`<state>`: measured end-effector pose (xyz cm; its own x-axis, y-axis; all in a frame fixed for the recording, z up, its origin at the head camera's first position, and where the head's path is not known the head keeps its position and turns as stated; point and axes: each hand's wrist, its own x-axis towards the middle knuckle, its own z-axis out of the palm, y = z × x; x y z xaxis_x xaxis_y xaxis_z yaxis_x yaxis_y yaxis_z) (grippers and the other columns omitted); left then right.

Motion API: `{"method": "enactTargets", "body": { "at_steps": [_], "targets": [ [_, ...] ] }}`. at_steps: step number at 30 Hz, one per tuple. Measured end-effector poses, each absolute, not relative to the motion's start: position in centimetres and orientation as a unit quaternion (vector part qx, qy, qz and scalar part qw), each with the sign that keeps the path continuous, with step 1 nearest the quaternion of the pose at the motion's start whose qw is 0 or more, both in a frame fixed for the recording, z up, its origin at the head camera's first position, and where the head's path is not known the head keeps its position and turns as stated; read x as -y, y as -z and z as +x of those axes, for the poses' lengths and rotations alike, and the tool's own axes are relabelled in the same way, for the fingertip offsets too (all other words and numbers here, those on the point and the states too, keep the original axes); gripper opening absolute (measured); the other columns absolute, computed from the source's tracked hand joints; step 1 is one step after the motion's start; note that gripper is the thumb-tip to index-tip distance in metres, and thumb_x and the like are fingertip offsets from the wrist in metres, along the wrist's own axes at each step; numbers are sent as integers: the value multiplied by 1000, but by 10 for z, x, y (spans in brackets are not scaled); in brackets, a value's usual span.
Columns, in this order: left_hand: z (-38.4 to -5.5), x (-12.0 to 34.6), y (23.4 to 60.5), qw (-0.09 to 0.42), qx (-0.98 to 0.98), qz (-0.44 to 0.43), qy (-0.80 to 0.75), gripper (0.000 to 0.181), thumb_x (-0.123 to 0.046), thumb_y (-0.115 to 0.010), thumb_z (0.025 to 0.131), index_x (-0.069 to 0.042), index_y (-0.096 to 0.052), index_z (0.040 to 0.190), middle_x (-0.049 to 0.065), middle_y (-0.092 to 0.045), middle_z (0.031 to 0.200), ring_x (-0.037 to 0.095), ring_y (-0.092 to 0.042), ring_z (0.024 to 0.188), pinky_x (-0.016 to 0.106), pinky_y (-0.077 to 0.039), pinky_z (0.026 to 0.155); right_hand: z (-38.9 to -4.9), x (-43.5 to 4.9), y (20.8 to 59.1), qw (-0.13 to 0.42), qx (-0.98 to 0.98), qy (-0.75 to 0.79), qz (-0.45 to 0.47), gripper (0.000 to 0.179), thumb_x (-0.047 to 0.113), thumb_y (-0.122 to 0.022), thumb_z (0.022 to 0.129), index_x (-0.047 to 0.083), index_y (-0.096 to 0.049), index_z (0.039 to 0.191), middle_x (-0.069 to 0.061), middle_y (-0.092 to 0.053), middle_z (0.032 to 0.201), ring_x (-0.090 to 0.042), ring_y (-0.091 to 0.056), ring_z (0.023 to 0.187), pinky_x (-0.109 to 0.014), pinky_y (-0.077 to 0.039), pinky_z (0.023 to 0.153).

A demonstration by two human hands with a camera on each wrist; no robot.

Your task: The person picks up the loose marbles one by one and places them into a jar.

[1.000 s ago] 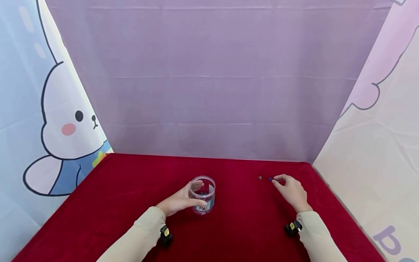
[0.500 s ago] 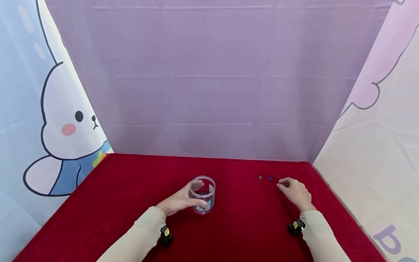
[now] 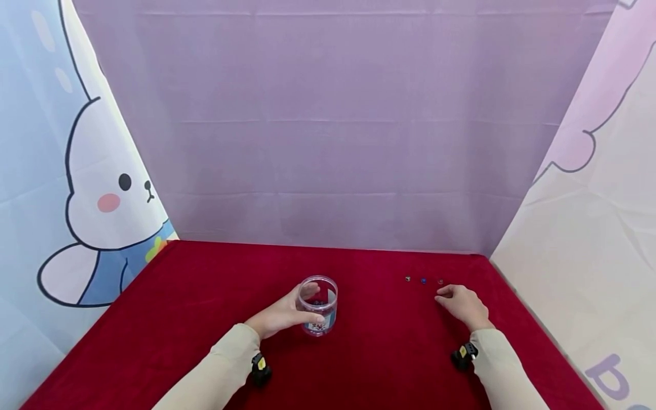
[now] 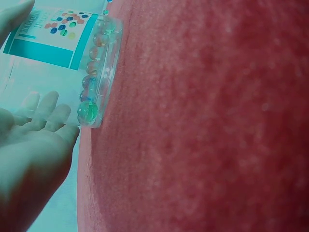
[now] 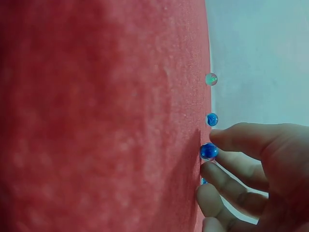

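Note:
My left hand point(image 3: 284, 310) grips a clear plastic jar point(image 3: 328, 293), thumb on the near side and fingers behind. Marbles point(image 4: 91, 67) line its bottom, and a label point(image 4: 55, 34) with printed coloured dots wraps its side. To the right, my right hand point(image 3: 463, 304) is low over the cloth. In the right wrist view a blue marble point(image 5: 209, 151) sits between thumb and fingertips, pinched at the cloth; the head view hides it. Beyond lie a greenish marble point(image 5: 211, 79), another blue marble point(image 5: 212, 119) and a marble point(image 5: 204, 181) mostly hidden behind the fingers.
Red cloth point(image 3: 369, 353) covers the table. A purple curtain point(image 3: 328, 131) stands behind it, with a rabbit-print sheet point(image 3: 110, 188) on the left and a pale printed sheet point(image 3: 589, 239) on the right. Each wrist carries a small black camera point(image 3: 260, 370).
My right hand has moved right and toward me, away from the blue marble in the row. A third small marble now shows just beyond its fingertips. The left hand and jar stay put.

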<state>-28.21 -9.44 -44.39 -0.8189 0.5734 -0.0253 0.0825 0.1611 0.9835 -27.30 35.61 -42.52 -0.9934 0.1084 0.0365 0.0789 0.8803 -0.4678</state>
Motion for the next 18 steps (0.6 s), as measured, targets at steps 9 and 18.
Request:
{"method": "enactTargets", "body": {
  "at_steps": [9,18],
  "targets": [
    [-282,93,444,201,-738,220,-606,86,-27,-79,88,-9,-28,155,10,-33,158,35,-34,139,51,-43,104,-273,-356,425,24,968,-244,-47,28,18,-70,90,6,-73,115,-14,-72,106,-34,-65,98,-54,-49,72],
    [-282,94,443,202,-741,219,-602,87,-28,-79,88,-8,-27,155,9,-33,158,35,-33,140,52,-42,105,-272,-354,423,30,970,-238,-46,28,20,-68,92,6,-73,116,-14,-72,106,-34,-65,97,-55,-49,71]
  ]
}}
